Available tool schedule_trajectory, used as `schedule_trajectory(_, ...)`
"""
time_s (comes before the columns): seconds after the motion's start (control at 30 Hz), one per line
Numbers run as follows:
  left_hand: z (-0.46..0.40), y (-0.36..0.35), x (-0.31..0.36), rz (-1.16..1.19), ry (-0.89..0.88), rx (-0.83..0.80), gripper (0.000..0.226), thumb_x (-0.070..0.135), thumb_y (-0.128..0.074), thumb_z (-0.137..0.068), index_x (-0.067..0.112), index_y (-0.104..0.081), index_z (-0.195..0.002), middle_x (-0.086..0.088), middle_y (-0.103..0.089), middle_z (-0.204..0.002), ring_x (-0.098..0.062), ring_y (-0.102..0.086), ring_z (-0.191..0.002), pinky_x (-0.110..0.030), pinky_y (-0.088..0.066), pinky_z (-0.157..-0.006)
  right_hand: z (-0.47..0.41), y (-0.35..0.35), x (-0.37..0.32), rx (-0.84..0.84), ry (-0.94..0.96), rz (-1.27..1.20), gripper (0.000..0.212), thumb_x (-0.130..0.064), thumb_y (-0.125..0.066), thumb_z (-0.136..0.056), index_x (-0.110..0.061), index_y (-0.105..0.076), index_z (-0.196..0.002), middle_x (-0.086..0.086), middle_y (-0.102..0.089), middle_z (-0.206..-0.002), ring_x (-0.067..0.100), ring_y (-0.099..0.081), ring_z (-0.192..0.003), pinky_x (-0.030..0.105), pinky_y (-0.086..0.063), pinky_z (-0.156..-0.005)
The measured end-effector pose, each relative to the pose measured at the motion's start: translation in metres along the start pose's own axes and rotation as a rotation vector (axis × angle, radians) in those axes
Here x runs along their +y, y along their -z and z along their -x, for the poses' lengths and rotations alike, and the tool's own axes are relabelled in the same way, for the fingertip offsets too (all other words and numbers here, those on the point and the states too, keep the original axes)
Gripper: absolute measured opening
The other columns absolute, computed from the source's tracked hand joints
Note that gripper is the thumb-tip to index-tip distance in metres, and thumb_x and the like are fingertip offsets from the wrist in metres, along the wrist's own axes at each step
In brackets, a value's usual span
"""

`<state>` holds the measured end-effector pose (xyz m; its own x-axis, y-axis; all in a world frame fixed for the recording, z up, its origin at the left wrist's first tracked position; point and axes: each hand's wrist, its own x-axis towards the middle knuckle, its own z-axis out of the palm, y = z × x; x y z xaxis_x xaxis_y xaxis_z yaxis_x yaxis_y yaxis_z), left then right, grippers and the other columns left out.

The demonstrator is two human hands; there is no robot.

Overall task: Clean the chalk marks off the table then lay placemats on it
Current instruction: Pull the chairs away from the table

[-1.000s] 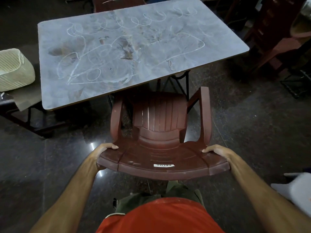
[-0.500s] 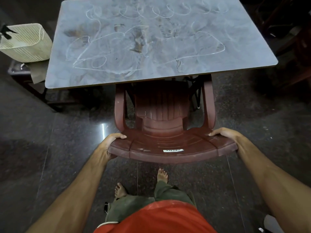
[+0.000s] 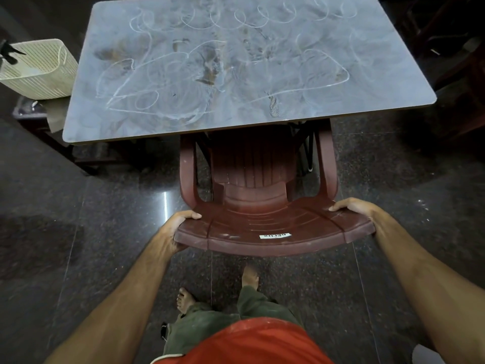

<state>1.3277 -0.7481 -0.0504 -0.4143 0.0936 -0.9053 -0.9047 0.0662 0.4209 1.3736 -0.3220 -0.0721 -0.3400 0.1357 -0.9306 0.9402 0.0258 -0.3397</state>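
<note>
A grey-blue table (image 3: 393,82) fills the upper part of the head view, and white chalk marks (image 3: 147,82) loop across most of its top. A brown plastic armchair (image 3: 262,227) stands at the table's near edge with its seat tucked partly underneath. My left hand (image 3: 174,227) grips the left end of the chair's backrest top. At the right end of that backrest my right hand (image 3: 351,207) holds on, fingers curled over the rim. No placemats or cloth are visible.
A cream slatted basket (image 3: 39,69) sits on a low dark bench left of the table. Dark chairs stand in shadow at the far right. The floor is dark polished stone; my bare feet (image 3: 249,277) are just behind the chair.
The chair has slid forward under the table with both hands still gripping its backrest, and I have stepped closer, so the table now looks larger and nearer.
</note>
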Motion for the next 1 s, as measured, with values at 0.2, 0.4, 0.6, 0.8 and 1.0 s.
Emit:
schedule_trajectory(0.2, -0.01, 0.005, 0.002, 0.144, 0.014, -0.06, 0.019, 0.004, -0.048, -0.089, -0.003, -0.058, -0.105, -0.02, -0.064, -0.096, -0.027, -0.067, -0.071, -0.034, -0.059, -0.067, -0.006, 0.005, 0.001, 0.015, -0.012, 0.026, 0.015, -0.011, -0.061, -0.089, -0.001, -0.072, -0.086, 0.015, -0.073, -0.076, 0.026, -0.069, -0.058, 0.036, -0.053, -0.07)
schedule_trajectory(0.4, -0.011, 0.002, 0.002, 0.16, 0.014, -0.034, 0.029, 0.004, -0.05, -0.088, 0.003, -0.051, -0.117, -0.019, -0.062, -0.103, -0.029, -0.062, -0.083, -0.035, -0.059, -0.065, -0.009, 0.012, -0.008, 0.034, -0.005, 0.076, 0.018, -0.011, -0.063, -0.088, -0.001, -0.075, -0.08, 0.017, -0.074, -0.077, 0.027, -0.069, -0.059, 0.037, -0.054, -0.072)
schedule_trajectory(0.6, -0.014, -0.003, 0.005, 0.157, 0.016, -0.009, 0.029, 0.004, -0.052, -0.087, 0.006, -0.05, -0.116, -0.02, -0.06, -0.107, -0.03, -0.062, -0.083, -0.04, -0.056, -0.074, -0.011, 0.018, -0.011, 0.03, -0.011, 0.078, 0.028, -0.009, -0.059, -0.09, -0.001, -0.078, -0.071, 0.015, -0.073, -0.071, 0.024, -0.07, -0.054, 0.029, -0.057, -0.055)
schedule_trajectory(0.8, -0.012, -0.007, 0.008, 0.156, 0.008, 0.018, 0.018, 0.011, -0.053, -0.09, 0.003, -0.059, -0.105, -0.014, -0.068, -0.09, -0.027, -0.066, -0.075, -0.037, -0.056, -0.069, -0.009, 0.01, -0.011, 0.065, 0.118, 0.054, 0.028, -0.008, -0.048, -0.098, -0.003, -0.066, -0.076, 0.004, -0.069, -0.058, 0.013, -0.063, -0.046, 0.022, -0.052, -0.057)
schedule_trajectory(1.0, 0.0, -0.007, 0.003, 0.263, -0.034, 0.03, 0.027, 0.025, -0.054, -0.096, 0.004, -0.065, -0.11, -0.011, -0.074, -0.082, -0.024, -0.072, -0.068, -0.036, -0.055, -0.071, -0.001, 0.013, -0.01, 0.083, 0.154, 0.028, 0.032, -0.019, -0.051, -0.096, -0.005, -0.072, -0.077, 0.005, -0.073, -0.067, 0.014, -0.067, -0.053, 0.018, -0.053, -0.055)
